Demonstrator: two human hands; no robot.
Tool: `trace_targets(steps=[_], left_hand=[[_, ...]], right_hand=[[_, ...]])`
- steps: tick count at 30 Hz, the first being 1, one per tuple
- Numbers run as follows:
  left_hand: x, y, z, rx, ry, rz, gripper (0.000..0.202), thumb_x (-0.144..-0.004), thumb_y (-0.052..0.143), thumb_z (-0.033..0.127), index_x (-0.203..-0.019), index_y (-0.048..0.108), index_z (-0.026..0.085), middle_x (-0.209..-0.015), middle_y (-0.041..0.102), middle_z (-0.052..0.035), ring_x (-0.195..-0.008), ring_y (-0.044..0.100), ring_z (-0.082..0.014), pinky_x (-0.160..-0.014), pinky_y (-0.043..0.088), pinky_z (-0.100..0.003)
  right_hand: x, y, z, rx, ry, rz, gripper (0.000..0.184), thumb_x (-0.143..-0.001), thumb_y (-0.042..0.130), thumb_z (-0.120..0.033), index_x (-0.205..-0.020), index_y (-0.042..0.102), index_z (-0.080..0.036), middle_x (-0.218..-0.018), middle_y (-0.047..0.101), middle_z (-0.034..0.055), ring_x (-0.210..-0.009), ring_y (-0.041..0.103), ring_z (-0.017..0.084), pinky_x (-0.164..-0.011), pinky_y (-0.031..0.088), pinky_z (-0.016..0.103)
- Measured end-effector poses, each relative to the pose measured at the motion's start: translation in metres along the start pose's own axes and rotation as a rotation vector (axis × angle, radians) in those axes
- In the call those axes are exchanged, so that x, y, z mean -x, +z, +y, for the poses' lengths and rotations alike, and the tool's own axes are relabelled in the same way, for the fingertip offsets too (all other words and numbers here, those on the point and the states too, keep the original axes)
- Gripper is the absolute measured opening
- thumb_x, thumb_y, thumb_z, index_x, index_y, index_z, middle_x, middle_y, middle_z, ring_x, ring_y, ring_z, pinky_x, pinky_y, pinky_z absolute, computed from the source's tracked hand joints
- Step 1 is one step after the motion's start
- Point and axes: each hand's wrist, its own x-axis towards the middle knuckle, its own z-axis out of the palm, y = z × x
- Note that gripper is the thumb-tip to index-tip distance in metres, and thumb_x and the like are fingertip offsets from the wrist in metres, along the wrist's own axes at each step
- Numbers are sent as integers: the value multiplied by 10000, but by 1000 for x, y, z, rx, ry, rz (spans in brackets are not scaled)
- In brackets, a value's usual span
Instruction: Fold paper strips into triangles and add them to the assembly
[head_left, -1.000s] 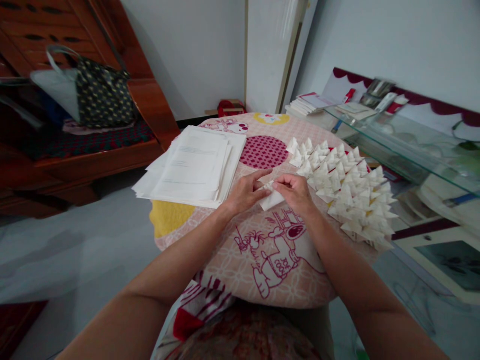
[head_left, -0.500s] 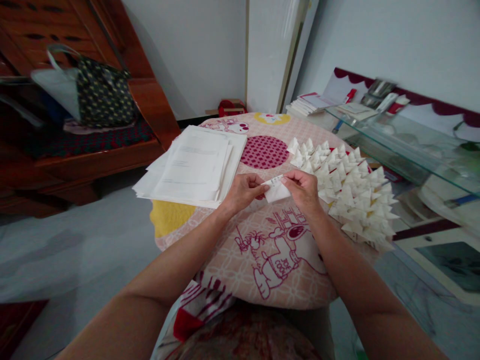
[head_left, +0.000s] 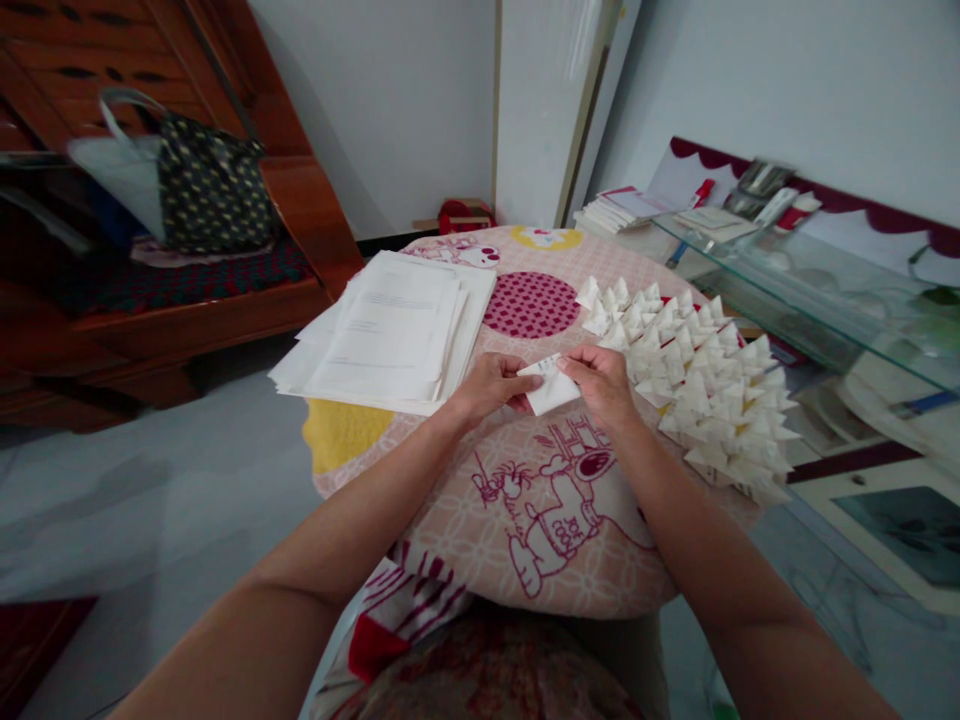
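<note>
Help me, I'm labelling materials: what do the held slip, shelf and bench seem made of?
Slip: probably matte paper; white, with dark marks along one edge.
Shelf: likely clear, glossy glass; transparent with a greenish edge.
Bench: apparently varnished wood, maybe veneer; reddish-brown with a sheen.

Dim, cool light; deep shadow under the seat [head_left: 202, 313], faint glare on the white panel [head_left: 536, 110], outer edges stretched and softly blurred.
</note>
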Motion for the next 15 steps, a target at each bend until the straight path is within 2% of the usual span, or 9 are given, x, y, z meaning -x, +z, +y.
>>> trace_targets(steps=[4, 6, 8, 10, 11, 13, 15], left_hand=[[-1, 0, -5, -53, -116, -107, 273, -868, 687, 343, -729, 688, 108, -595, 714, -79, -503, 658, -133, -490, 513, -215], [-1, -2, -7, -174, -130, -113, 344, -918, 590, 333, -670, 688, 115, -591, 708, -85, -499, 647, -138, -492, 505, -230], [-1, -4, -8, -371, -17, 2, 308, -895, 575, 256, -638, 688, 128, -563, 682, -56, -481, 607, -125, -497, 477, -227], [-2, -5, -8, -543, 195, 140, 144, -812, 631, 160, -699, 719, 140, -608, 689, -27, -530, 602, -115, -549, 471, -221], [-2, -5, -9, -603, 300, 167, 94, -773, 651, 120, -750, 738, 148, -663, 706, -22, -584, 617, -117, -596, 482, -223], [-3, -4, -11, -680, 449, 110, 167, -745, 655, 77, -840, 761, 164, -805, 743, -34, -718, 655, -136, -714, 513, -247], [-5, -1, -15, -739, 530, 11, 206, -771, 630, 68, -881, 767, 174, -909, 756, -53, -831, 676, -162, -824, 528, -289]], right_hand=[[-1, -2, 2, 23, 65, -33, 216, -664, 696, -407, -651, 643, -198, -568, 573, -8, -526, 477, 128, -487, 351, 260], [-3, -7, 5, 47, 122, -70, 218, -651, 700, -401, -627, 640, -193, -553, 578, -7, -512, 474, 123, -480, 339, 256], [-6, -12, 10, 85, 190, -141, 200, -650, 707, -372, -606, 644, -188, -538, 582, -8, -499, 472, 118, -474, 331, 252], [-9, -14, 15, 160, 223, -201, 163, -673, 698, -326, -596, 656, -189, -526, 585, -10, -488, 470, 115, -467, 324, 249], [-10, -14, 17, 221, 207, -218, 149, -691, 693, -302, -595, 664, -191, -526, 590, -10, -487, 473, 115, -468, 321, 249], [-13, -12, 20, 385, 99, -226, 148, -728, 695, -261, -596, 682, -196, -545, 616, -3, -508, 495, 121, -488, 327, 254], [-15, -8, 20, 569, -43, -219, 149, -754, 709, -222, -607, 707, -199, -588, 659, 13, -555, 539, 135, -532, 349, 266]])
